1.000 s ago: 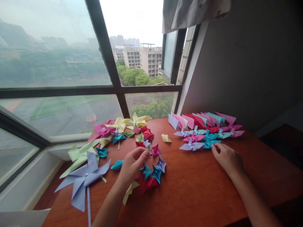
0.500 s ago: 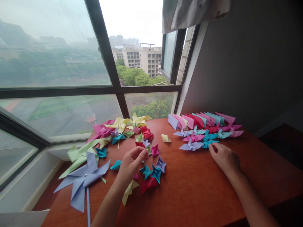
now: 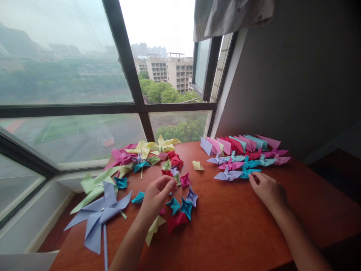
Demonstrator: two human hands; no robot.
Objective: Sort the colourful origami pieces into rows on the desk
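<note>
My left hand [image 3: 158, 194] is over the small folded paper pieces in the middle, its thumb and fingertips pressed together. Whether anything is between them is hidden. Close around it lie a teal star-like piece [image 3: 173, 205], a blue one [image 3: 186, 207], a red one [image 3: 178, 221], a lilac one [image 3: 191, 196] and a pale yellow one [image 3: 155, 230]. My right hand [image 3: 267, 190] pinches the near tip of a blue paper crane [image 3: 248, 172] at the end of the front row. Left of that crane sits a lilac paper crane [image 3: 228, 174].
Paper pinwheels, among them a lilac one [image 3: 101, 212] and a light green one [image 3: 97, 184], spread along the left. Behind the cranes stands a row of folded paper pieces [image 3: 237, 144]. A lone cream piece [image 3: 197, 165] lies mid-table [image 3: 225, 222]. Windows [image 3: 169, 106] border the far side.
</note>
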